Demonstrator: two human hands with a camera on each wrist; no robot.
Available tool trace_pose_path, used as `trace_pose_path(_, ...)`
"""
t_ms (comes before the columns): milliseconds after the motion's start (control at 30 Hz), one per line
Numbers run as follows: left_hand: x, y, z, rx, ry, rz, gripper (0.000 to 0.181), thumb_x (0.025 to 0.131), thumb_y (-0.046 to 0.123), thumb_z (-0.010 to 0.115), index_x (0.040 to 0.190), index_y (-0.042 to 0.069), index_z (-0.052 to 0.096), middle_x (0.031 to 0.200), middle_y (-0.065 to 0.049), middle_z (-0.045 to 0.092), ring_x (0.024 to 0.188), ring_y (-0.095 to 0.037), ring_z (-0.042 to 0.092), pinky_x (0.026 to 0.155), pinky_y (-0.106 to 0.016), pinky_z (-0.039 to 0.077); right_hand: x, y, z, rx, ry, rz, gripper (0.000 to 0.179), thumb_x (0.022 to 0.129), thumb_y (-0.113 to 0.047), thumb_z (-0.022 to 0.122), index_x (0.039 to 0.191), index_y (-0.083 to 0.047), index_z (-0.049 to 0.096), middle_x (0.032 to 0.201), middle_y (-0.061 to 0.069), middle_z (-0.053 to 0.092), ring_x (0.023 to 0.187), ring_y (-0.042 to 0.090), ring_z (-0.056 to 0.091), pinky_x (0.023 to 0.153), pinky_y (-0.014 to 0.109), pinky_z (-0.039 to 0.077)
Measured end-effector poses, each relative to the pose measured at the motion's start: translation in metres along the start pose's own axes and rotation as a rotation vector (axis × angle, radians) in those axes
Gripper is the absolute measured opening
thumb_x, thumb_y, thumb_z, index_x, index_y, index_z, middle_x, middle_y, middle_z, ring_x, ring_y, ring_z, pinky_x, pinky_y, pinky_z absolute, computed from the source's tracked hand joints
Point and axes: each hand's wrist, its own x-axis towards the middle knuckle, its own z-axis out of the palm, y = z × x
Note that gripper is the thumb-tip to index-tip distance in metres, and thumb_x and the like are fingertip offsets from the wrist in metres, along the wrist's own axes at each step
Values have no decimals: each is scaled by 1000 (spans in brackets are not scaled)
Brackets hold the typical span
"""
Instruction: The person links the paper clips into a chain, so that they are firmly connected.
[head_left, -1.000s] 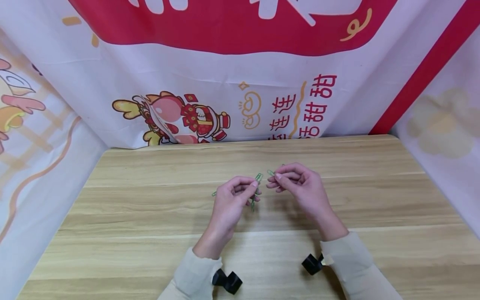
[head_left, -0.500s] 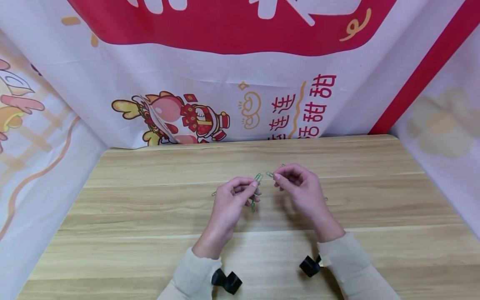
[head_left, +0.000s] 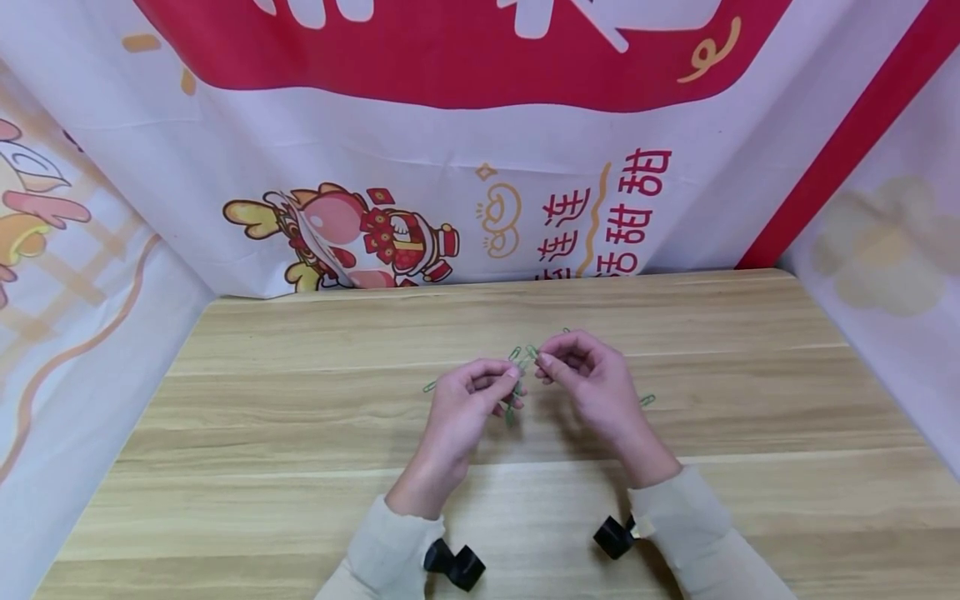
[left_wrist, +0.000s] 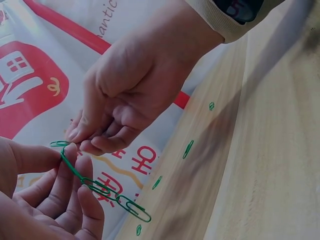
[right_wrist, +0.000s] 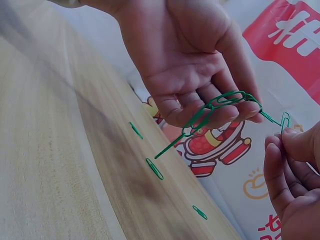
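My left hand (head_left: pixel 468 404) pinches a chain of green paper clips (left_wrist: pixel 73 169) between thumb and forefinger. Its lower links hang past the fingers, in view at the right wrist too. Opposite it, my right hand (head_left: pixel 596 387) pinches a single green paper clip (right_wrist: pixel 285 121) by one end. In the right wrist view that clip's free end meets the chain's end clip; whether the two are linked I cannot tell. Fingertips hide part of both. The hands are held close together above the wooden table (head_left: pixel 300 433).
Several loose green paper clips lie on the table: one left of my left hand (head_left: pixel 429 387), a clip by my right wrist (head_left: pixel 647 401), a clip behind my right hand (head_left: pixel 566 331), and a clip beyond the fingertips (head_left: pixel 514 353). A printed cloth (head_left: pixel 420 133) stands behind the table.
My right hand has moved left with its paper clip, up to the chain. A loose clip beside the right wrist has come into view. My left hand has barely shifted.
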Motion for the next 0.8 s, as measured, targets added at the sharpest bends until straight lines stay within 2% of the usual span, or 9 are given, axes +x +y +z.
trace_pose_path(133, -1, 0, 1, 8, -1, -12, 21, 103, 17, 73, 120, 4, 76, 109, -14, 78, 84, -13, 72, 84, -32, 59, -2, 0, 2, -1, 6, -31, 14, 100, -1, 72, 113, 3, 69, 105, 16, 72, 90, 15, 72, 85, 25, 63)
trace_pose_path(333, -1, 1, 1, 5, 3, -26, 21, 103, 15, 72, 121, 4, 75, 113, -18, 78, 85, -13, 72, 82, -29, 58, -2, 2, 4, -21, 13, -76, 13, 100, 1, 72, 112, 3, 69, 106, 19, 72, 90, 15, 72, 85, 24, 63)
trace_pose_path(567, -1, 0, 1, -26, -14, -24, 21, 103, 13, 72, 121, 2, 75, 100, -6, 79, 83, -13, 71, 78, -26, 56, -3, 3, 5, -59, 30, -123, 11, 101, -3, 73, 111, 0, 71, 105, 18, 73, 91, 16, 72, 84, 24, 62)
trace_pose_path(800, 0, 0, 0, -79, -22, -34, 22, 103, 11, 71, 121, -1, 74, 95, -2, 78, 81, -13, 69, 75, -24, 54, -3, 5, 6, -122, 49, -162, 7, 101, -2, 72, 108, -3, 72, 101, 15, 74, 89, 17, 71, 81, 24, 61)
